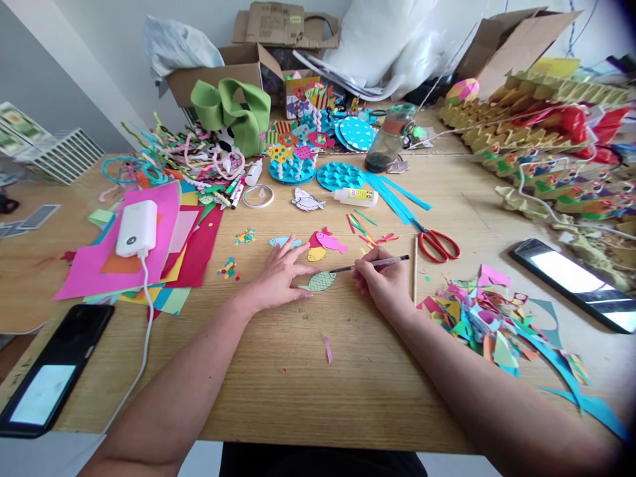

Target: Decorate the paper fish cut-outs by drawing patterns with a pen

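Observation:
A green paper fish with scale lines drawn on it lies on the wooden table. My left hand rests beside it with fingers spread, two of them at its tail end. A thin dark pen is held in my right hand, its tip touching the fish's head end. Just beyond are a pink fish, a yellow fish, a red one partly covered, and a blue fish near my left fingertips.
Red-handled scissors and a wooden stick lie to the right, near paper scraps and a phone. Coloured sheets bear a white power bank at left. A glue bottle lies farther back.

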A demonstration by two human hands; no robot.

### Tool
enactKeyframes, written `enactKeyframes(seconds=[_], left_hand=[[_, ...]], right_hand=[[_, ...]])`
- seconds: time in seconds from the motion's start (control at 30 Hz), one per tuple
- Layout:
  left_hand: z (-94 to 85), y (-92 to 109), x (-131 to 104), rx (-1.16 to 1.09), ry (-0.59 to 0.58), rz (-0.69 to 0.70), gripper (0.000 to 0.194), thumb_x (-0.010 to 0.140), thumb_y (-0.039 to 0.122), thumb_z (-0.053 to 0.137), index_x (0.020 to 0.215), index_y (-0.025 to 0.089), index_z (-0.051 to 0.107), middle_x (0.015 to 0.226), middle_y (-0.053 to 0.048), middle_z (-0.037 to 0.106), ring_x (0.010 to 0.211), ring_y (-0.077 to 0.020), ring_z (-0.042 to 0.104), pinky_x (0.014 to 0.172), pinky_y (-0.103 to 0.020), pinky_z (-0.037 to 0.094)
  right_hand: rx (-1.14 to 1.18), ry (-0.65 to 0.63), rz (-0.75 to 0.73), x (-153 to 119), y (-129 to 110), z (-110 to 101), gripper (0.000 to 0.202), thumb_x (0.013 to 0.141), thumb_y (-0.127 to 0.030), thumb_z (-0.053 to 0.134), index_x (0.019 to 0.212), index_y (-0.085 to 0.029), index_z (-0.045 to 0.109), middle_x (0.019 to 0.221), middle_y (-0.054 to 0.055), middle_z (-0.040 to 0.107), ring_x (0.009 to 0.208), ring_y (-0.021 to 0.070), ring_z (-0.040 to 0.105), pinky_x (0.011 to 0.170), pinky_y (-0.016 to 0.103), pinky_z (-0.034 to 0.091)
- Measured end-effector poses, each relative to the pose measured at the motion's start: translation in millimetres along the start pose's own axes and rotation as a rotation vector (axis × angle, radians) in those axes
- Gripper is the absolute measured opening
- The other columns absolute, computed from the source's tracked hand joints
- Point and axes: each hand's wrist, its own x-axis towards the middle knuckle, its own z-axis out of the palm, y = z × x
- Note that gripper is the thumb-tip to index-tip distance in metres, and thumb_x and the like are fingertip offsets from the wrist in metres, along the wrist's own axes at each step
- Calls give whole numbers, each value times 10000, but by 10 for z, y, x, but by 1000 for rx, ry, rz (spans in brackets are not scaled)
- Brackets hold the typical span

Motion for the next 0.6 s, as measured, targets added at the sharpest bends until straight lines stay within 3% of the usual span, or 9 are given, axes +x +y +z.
enactKeyframes(seconds=[0.6], left_hand=[[10, -11, -2, -9, 7, 7, 497, 722, 370, 809, 1198, 324, 672, 1571, -46, 293, 1483, -355, 49, 1165, -590, 156]], right_hand=[[-36, -58, 10, 19, 11, 3, 228, 699, -319, 679, 646, -212, 484, 512, -24, 591, 359, 99, 505, 312, 195, 381]])
